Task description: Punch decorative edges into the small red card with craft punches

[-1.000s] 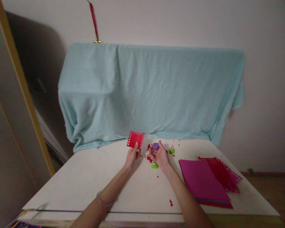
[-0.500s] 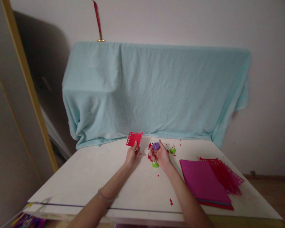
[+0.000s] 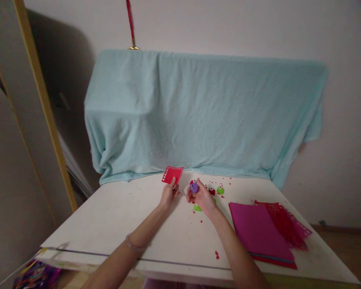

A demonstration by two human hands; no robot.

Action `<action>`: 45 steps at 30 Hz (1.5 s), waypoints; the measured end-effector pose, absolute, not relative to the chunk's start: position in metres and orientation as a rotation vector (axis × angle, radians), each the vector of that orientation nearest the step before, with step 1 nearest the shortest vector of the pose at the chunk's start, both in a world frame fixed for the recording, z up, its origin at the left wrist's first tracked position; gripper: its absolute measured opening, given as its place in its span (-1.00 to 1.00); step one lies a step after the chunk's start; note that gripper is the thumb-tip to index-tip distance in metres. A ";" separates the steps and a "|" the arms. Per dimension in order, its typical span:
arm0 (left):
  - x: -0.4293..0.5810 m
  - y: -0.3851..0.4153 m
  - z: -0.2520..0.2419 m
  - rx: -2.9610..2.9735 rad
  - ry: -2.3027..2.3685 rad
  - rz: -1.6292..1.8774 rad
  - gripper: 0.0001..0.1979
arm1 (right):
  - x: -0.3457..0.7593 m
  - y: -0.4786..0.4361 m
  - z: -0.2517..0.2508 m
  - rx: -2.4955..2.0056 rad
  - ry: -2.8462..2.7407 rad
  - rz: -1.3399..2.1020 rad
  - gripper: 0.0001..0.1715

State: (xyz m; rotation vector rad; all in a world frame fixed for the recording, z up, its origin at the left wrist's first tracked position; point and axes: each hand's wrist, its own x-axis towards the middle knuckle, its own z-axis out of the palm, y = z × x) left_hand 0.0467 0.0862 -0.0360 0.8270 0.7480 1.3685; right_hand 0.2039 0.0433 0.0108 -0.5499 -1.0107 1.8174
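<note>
My left hand pinches a red paper square by its near edge, thumb on top. Punched holes run along the paper's left, far and right edges. In my right hand sits a small purple paper punch, held between thumb and fingers just right of the paper and apart from it. Beyond and under that hand lie other small punches: a green punch, a red punch and a partly hidden green one. Tiny red paper cut-outs are scattered around them.
A stack of magenta and red sheets lies at the right of the white table. Behind it is a heap of punched red paper. A light blue cloth hangs along the table's back edge.
My right hand has moved slightly left with the purple punch, nearer to the red paper. More of the punches behind it shows. The whole view has shifted a little.
</note>
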 end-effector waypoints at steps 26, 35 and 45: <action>0.053 0.066 -0.021 1.251 1.068 1.384 -0.47 | 0.206 0.053 -0.005 -0.919 -1.187 1.407 -0.44; 0.057 0.063 -0.016 1.350 1.156 1.357 -0.44 | 0.206 0.053 -0.006 -0.950 -1.276 1.340 -0.48; 0.059 0.058 -0.014 1.448 1.098 1.377 -0.46 | 0.203 0.048 -0.001 -0.945 -1.300 1.307 -0.56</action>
